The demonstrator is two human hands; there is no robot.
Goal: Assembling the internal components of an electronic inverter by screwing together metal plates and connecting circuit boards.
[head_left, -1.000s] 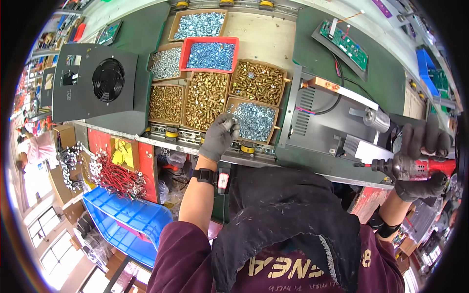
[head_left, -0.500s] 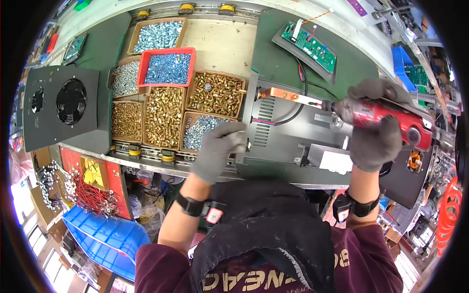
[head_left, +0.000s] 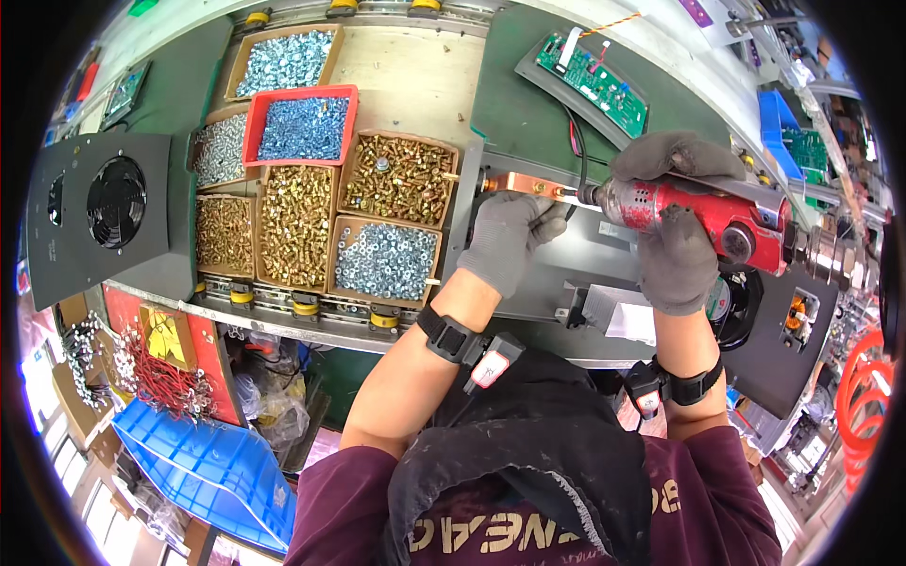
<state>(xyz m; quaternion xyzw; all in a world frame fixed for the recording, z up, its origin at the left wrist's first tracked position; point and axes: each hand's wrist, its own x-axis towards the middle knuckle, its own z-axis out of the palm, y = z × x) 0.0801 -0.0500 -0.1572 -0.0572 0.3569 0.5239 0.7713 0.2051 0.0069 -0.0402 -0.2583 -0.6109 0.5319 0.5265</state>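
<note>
Left hand (head_left: pixel 508 241) near red driver (head_left: pixel 720 217) tip: grip contents unclear. Fan (head_left: pixel 743 309) below driver: partly hidden by right hand (head_left: pixel 678 264).

Large cream block letters (head_left: pixel 495 534) are running across the maroon cloth shirt (head_left: pixel 722 491), partly covered by the black cloth hood (head_left: pixel 528 415), and one more cream character (head_left: pixel 671 494) is showing past the hood's right edge. A white, red-bordered label (head_left: pixel 489 369) is sitting toward the lower edge of the black box-shaped left-wrist device (head_left: pixel 511 345), and a similar white label (head_left: pixel 648 403) is marking the black box-shaped right-wrist device (head_left: pixel 644 377), their print being too small to read.
</note>
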